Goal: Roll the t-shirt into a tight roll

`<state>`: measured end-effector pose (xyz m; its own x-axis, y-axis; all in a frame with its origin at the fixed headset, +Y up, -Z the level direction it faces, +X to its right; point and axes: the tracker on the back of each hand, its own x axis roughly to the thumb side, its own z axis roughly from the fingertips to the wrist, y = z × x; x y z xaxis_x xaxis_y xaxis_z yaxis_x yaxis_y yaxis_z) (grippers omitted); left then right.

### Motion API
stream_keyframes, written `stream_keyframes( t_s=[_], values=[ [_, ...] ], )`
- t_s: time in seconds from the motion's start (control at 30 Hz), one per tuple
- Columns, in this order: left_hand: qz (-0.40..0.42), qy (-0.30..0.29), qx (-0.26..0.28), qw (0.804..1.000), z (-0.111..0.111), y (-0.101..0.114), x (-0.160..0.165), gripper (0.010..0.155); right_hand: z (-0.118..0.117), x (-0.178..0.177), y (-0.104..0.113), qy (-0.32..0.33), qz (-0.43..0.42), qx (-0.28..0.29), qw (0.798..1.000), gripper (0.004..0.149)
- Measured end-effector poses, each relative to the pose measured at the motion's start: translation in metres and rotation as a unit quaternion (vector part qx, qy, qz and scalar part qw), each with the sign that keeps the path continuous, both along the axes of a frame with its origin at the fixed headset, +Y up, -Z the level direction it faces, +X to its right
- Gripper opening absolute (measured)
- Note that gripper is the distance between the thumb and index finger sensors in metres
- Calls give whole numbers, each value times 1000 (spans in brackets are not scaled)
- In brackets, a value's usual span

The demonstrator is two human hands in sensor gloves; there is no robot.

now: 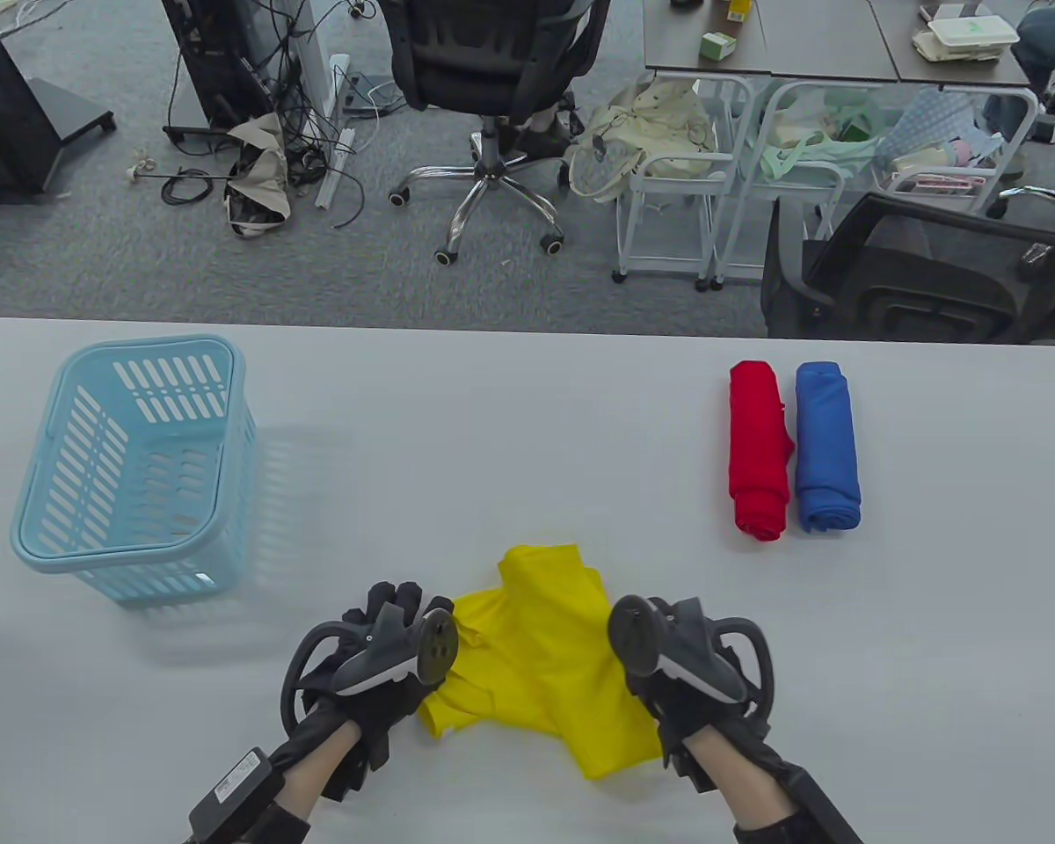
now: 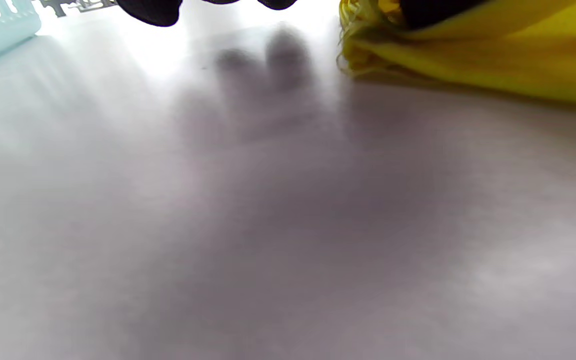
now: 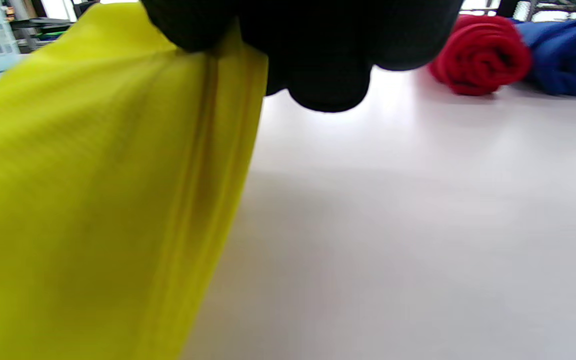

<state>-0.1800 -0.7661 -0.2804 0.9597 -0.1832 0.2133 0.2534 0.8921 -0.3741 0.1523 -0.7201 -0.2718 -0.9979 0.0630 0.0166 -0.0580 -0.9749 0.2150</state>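
Both hands grip a crumpled yellow t-shirt at six o'clock on the worktop: left hand at its left edge, right hand pinching a fold. Rolling appears not yet begun; flattening is judged necessary first.

Both gloved hands sit low and near together, left hand fingers spread, right hand grip closed.
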Motion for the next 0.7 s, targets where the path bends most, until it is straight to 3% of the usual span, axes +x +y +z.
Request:
stream_keyframes(
  t_s=[0.13, 0.2, 0.3, 0.33, 0.37, 0.4, 0.47, 0.57, 0.7],
  values=[
    [-75, 78, 64, 992, -9, 10, -33, 69, -10, 58, 8, -140, 87, -89, 982, 41],
    [-68, 93, 89, 989, -6, 20, -41, 68, -7, 70, 10, -177, 117, -81, 974, 54],
    [12, 84, 84, 993, 1, 31, -34, 69, -8, 57, 12, -121, 70, -48, 989, 60],
    [43, 62, 69, 995, 5, 30, -24, 69, -8, 41, 8, -36, 28, -51, 998, 62],
    [55, 46, 55, 996, 7, 27, -17, 70, -8, 35, 5, -2, 14, -55, 998, 63],
    [62, 21, 28, 997, 10, 20, -7, 72, -7, 21, -4, 63, -14, -76, 995, 65],
    [45, -1, -19, 999, 14, 5, 7, 78, -7, 5, -22, 102, -36, -137, 985, 70],
    [-56, -4, 4, 998, 3, -4, 4, 80, -10, 19, -39, 21, 23, -214, 976, 76],
    [-23, 99, 10, 995, -15, 2, -31, 74, -11, 50, -15, -97, 80, -140, 982, 68]
  ],
)
